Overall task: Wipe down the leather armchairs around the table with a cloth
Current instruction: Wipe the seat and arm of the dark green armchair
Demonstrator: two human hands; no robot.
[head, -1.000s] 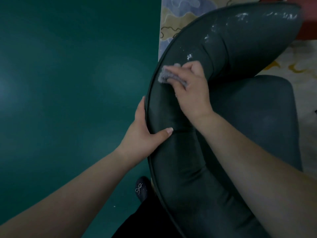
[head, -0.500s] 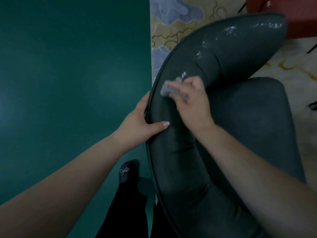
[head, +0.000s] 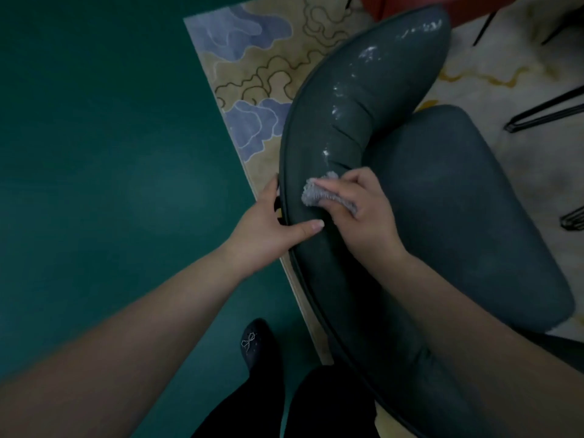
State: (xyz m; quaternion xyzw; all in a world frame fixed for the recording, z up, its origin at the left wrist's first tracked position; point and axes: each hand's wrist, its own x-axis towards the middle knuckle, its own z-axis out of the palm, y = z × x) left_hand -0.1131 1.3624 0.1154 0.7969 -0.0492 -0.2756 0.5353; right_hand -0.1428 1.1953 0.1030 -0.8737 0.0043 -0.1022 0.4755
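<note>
On the green floor [head: 94, 184] side, the left hand [head: 268, 229] clasps the dark leather armchair [head: 331, 147] backrest's outer rim, thumb lying across the top, while just beside it the right hand [head: 363, 216] pinches a bunched grey cloth [head: 316, 194] against the glossy padding.

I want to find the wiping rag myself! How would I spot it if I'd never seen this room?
Find the big dark grey-green leather armchair that stands on the patterned rug. Follow its curved, shiny backrest down to the two hands; the right hand presses a small bunched grey cloth against it. It is the only fuzzy, pale thing on the smooth dark leather.
</note>
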